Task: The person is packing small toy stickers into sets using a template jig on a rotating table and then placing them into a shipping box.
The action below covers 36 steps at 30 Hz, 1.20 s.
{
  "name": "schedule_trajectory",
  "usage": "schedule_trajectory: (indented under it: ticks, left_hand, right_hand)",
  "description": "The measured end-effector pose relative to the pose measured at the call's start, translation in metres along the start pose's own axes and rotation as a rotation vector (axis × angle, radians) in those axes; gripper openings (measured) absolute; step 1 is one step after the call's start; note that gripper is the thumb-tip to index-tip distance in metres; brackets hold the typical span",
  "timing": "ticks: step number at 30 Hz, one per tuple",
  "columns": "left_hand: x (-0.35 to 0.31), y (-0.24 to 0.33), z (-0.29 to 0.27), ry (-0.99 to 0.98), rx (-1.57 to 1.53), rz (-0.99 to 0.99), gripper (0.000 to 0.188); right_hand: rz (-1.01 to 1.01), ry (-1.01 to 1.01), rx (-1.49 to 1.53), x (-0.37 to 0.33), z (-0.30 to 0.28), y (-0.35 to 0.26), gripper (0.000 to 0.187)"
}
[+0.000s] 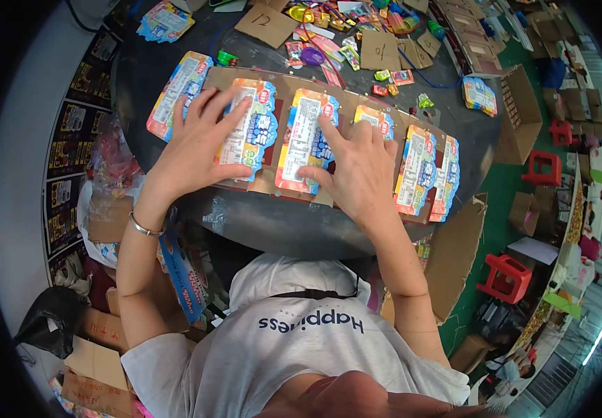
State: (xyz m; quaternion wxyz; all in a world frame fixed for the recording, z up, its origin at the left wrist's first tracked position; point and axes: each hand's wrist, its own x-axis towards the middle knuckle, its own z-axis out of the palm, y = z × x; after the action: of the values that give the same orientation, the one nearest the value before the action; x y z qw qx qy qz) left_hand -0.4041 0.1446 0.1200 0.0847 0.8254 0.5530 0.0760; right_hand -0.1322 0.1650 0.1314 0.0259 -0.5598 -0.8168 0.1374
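Several colourful flat packs with wavy blue edges lie in a row on a brown cardboard board [268, 175] on the dark round table. My left hand [193, 150] is spread, its fingertips and thumb on one pack [254, 125] and the wrist beside the far-left pack [179, 90]. My right hand [363, 171] rests with index finger and thumb apart on the middle pack [301, 139]. Its other fingers partly cover another pack [374, 116]. To the right, a pack [416, 167] overlaps the rightmost pack [446, 177]. Both hands are open; neither visibly grips anything.
Loose wrapped sweets [391, 80] and small toys lie along the table's far side among cardboard pieces [266, 26]. More packs sit at the far left [165, 22] and right [480, 96]. Cardboard boxes [457, 244] and red stools [506, 277] stand to the right.
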Motion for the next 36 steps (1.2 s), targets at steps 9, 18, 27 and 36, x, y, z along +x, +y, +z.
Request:
schedule_trajectory:
  ticks: [9,18,27,36]
  left_hand:
    - [-0.111,0.035,0.016,-0.685,-1.352,-0.128,0.011]
    - [-0.181,0.013,0.151,0.278,-1.859,-0.886,0.029]
    - [-0.141,0.073,0.127,0.396,-1.962,-0.929,0.063]
    - [-0.148,-0.060,0.162,0.703,-1.609,-1.226,0.066]
  right_hand:
    - [1.010,0.680,-0.226,-0.029,0.019,0.398,0.095]
    - [0.841,0.721,1.356,-0.066,0.091,0.452,0.038]
    - [0.549,0.194,1.967,-0.193,0.146,0.084,0.029]
    - [0.763,0.517,1.516,-0.261,0.132,0.249,0.026]
